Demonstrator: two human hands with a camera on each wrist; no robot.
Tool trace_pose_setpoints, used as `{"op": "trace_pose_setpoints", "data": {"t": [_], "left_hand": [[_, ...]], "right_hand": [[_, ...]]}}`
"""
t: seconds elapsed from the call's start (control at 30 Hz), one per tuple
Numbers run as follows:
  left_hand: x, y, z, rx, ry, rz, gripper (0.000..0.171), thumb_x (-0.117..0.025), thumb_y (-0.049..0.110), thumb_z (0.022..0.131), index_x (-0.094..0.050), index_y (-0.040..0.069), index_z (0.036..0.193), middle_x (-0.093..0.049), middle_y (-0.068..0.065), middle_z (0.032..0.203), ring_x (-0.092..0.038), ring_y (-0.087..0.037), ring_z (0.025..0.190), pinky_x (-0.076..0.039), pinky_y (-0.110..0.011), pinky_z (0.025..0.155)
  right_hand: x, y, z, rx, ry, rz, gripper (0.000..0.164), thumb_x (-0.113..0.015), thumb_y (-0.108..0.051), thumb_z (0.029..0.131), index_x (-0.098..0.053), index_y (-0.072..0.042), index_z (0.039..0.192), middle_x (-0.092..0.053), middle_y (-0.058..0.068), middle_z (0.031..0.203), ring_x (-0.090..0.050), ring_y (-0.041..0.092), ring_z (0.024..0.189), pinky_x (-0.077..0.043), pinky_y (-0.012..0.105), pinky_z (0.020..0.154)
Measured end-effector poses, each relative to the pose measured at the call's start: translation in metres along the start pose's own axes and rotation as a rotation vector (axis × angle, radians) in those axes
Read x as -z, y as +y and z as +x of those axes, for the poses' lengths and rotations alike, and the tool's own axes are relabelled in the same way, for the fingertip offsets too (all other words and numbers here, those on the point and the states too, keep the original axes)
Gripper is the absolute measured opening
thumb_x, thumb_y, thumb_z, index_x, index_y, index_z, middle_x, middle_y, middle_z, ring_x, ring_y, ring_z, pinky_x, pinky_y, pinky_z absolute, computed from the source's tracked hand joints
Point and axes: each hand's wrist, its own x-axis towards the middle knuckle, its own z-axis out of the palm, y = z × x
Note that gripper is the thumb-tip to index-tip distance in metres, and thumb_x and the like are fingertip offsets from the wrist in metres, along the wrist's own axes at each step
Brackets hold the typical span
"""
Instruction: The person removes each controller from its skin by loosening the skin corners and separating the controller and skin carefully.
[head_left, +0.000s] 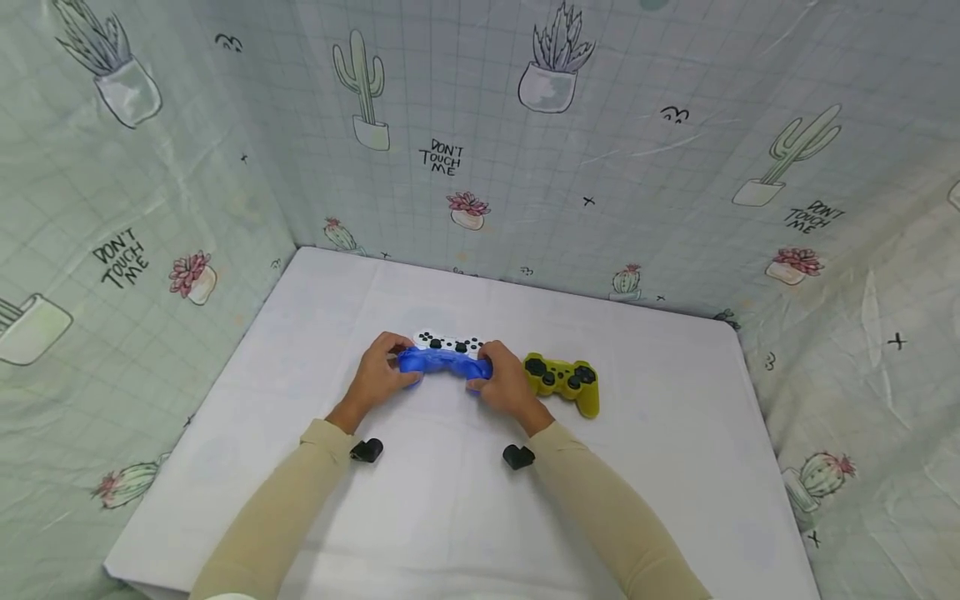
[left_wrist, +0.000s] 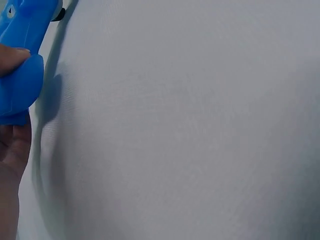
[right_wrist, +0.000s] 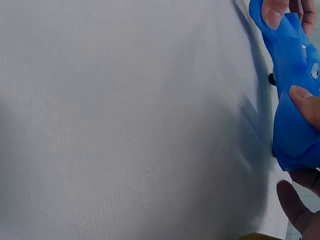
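Currently left hand (head_left: 377, 377) and right hand (head_left: 506, 382) each grip an end of the blue sleeve (head_left: 445, 360), centre frame, overlapping the white controller (head_left: 448, 342) in view; can't tell if any edge is hooked. Looks like fitting stage. Next move probably wants openings lined up, then even stretch.

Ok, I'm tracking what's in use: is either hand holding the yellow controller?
No, the left hand and right hand both grip the blue cover, while the yellow controller lies on the table.
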Motion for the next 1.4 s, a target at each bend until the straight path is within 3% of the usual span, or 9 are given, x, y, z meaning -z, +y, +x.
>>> {"op": "trace_pose_setpoints", "data": {"t": [0.4,0.7,0.97,1.4], "left_hand": [[0.004,0.001,0.002,0.021,-0.014,0.014,0.048,-0.093,0.009,0.076,-0.067,0.006,0.116,-0.064,-0.013,0.126,-0.063,-0.030,0.116,-0.058,-0.048,0.101],[0.007,0.003,0.000,0.030,-0.013,0.005,0.046,-0.095,0.010,0.073,-0.068,0.008,0.112,-0.070,-0.012,0.120,-0.064,-0.027,0.110,-0.058,-0.044,0.097],[0.010,0.003,0.000,0.022,-0.021,-0.017,0.043,-0.094,0.012,0.074,-0.069,0.011,0.108,-0.072,-0.010,0.115,-0.064,-0.023,0.106,-0.057,-0.041,0.095],[0.014,0.001,0.000,0.051,-0.031,-0.081,0.042,-0.094,0.012,0.074,-0.071,0.008,0.108,-0.071,-0.014,0.115,-0.064,-0.029,0.107,-0.055,-0.041,0.096]], "right_hand": [[0.009,0.003,0.004,0.023,-0.032,0.046,0.040,-0.086,-0.015,0.086,-0.060,-0.009,0.115,-0.066,0.007,0.116,-0.059,0.024,0.105,-0.054,0.043,0.101],[0.014,0.000,0.007,0.056,-0.056,0.021,0.035,-0.085,-0.016,0.087,-0.063,-0.007,0.113,-0.068,0.008,0.113,-0.059,0.024,0.102,-0.055,0.043,0.098],[0.018,-0.003,0.009,0.026,-0.083,0.016,0.031,-0.083,-0.015,0.089,-0.063,-0.009,0.112,-0.066,0.007,0.109,-0.057,0.023,0.099,-0.053,0.040,0.093],[0.016,-0.008,0.008,-0.032,-0.096,0.041,0.031,-0.084,-0.016,0.088,-0.065,-0.008,0.112,-0.066,0.008,0.106,-0.057,0.024,0.097,-0.053,0.040,0.091]]}}
